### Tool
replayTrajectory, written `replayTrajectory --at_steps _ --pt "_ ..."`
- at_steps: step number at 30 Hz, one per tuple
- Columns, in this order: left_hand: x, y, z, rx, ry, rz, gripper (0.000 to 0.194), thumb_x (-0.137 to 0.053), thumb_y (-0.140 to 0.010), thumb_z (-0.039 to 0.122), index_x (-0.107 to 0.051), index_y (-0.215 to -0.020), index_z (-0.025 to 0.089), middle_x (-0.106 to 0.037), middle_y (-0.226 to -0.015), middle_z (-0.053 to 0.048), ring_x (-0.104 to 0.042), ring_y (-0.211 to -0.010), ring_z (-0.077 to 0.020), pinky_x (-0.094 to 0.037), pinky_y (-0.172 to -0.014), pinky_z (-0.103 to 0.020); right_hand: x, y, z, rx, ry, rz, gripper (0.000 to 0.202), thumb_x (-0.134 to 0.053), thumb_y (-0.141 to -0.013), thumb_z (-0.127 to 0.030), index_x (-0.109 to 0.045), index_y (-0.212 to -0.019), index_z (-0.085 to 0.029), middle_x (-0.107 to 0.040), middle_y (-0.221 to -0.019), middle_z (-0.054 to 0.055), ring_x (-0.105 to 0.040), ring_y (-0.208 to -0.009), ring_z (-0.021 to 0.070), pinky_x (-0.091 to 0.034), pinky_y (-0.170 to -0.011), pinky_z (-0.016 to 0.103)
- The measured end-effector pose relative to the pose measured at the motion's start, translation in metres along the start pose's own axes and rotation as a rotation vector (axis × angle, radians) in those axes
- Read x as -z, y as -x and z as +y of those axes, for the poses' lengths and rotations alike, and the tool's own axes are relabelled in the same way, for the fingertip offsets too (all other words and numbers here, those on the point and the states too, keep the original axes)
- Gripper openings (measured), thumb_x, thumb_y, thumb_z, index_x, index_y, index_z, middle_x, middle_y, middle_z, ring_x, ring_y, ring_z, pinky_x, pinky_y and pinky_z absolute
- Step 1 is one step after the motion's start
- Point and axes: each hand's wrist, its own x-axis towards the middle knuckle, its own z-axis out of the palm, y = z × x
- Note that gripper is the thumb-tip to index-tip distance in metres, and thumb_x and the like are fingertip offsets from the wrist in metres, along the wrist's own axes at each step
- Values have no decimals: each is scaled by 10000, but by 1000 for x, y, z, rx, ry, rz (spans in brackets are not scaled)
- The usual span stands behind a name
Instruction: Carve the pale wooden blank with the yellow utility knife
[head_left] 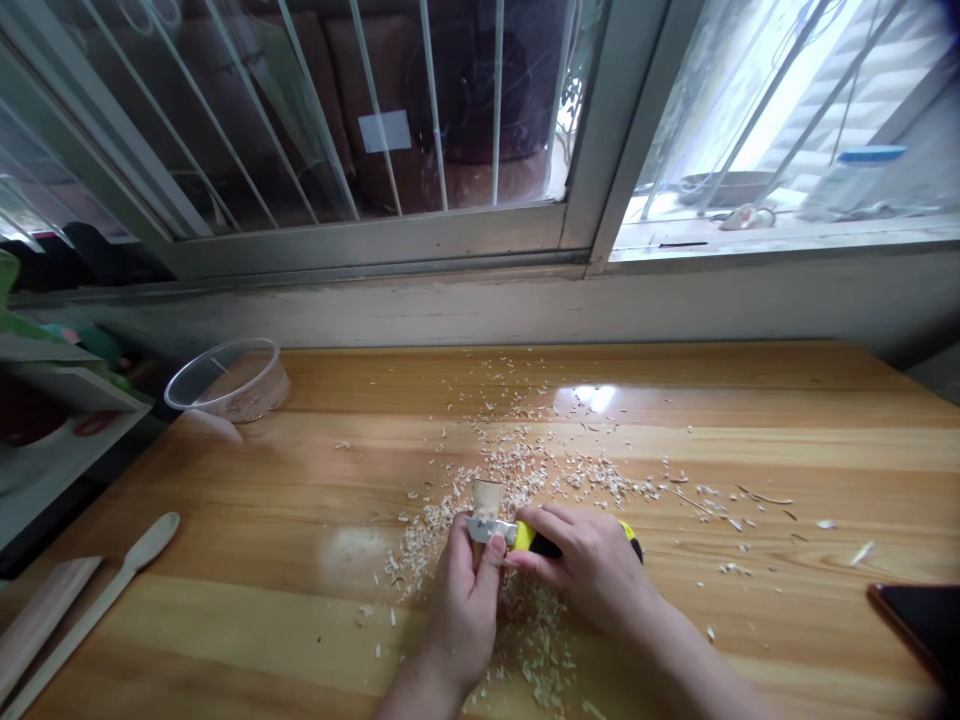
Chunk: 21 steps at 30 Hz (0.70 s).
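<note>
Near the middle of the wooden table, my left hand is closed around a small pale piece of wood, whose flared end points away from me. My right hand grips a yellow and black knife. Its metal blade lies across the wood, with my left thumb against the blade's near side. The lower part of the wood is hidden by my left fingers. Wood shavings are scattered around and beyond both hands.
A clear plastic bowl stands at the back left of the table. A wooden spoon and a flat wood strip lie at the left. A dark phone-like object is at the right edge. Barred windows rise behind.
</note>
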Motion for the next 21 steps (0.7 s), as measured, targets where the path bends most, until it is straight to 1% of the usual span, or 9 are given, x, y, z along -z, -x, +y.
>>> replayTrajectory --at_steps 3,5,9,11,14,17,21 --pt "-4 -2 0 -62 -58 61 311 -530 -825 525 -536 -833 214 -586 -741 -10 -528 -656 -161 -388 -593 -243 0 0 -1 3 42 56 548 -333 -880 -636 -653 -856 -192 -640 -649 25 -576 -527 135 -364 -503 237" --pt "-6 -1 1 -79 -92 85 316 -523 -828 527 -536 -823 211 -585 -726 -12 -532 -662 -167 -393 -609 -250 0 -1 -1 6 51 76 552 -329 -885 -632 -655 -847 -189 -634 -636 25 -569 -516 132 -358 -498 235" --pt "-6 2 3 -106 -144 107 330 -507 -835 532 -541 -888 208 -603 -765 -29 -550 -698 -183 -407 -647 -260 1 -1 0 11 7 19 566 -313 -885 -638 -656 -865 -189 -634 -645 19 -581 -530 127 -355 -493 225" --pt "-6 3 4 -110 -139 103 340 -504 -834 536 -543 -899 205 -610 -774 -33 -556 -701 -185 -413 -648 -261 2 -1 0 16 -4 15 577 -310 -879 -648 -658 -857 -189 -635 -641 15 -582 -525 126 -350 -486 224" --pt "-5 3 5 -113 -117 86 346 -497 -837 537 -543 -866 195 -615 -765 -35 -566 -698 -181 -421 -639 -257 1 -2 -2 28 26 82 572 -315 -881 -642 -655 -839 -184 -628 -622 8 -569 -506 127 -343 -488 230" --pt "-8 2 7 -95 -104 99 343 -513 -832 527 -542 -850 186 -611 -729 -26 -568 -668 -169 -424 -616 -245 1 -3 -4 37 80 146 539 -333 -890 -617 -648 -829 -184 -621 -617 2 -555 -501 131 -333 -494 237" --pt "-11 1 8 -75 -66 131 360 -533 -816 535 -552 -853 178 -621 -724 -28 -577 -664 -167 -431 -608 -237 0 -3 -6 49 109 171 514 -340 -896 -602 -639 -827 -190 -617 -624 -4 -545 -505 132 -326 -504 240"
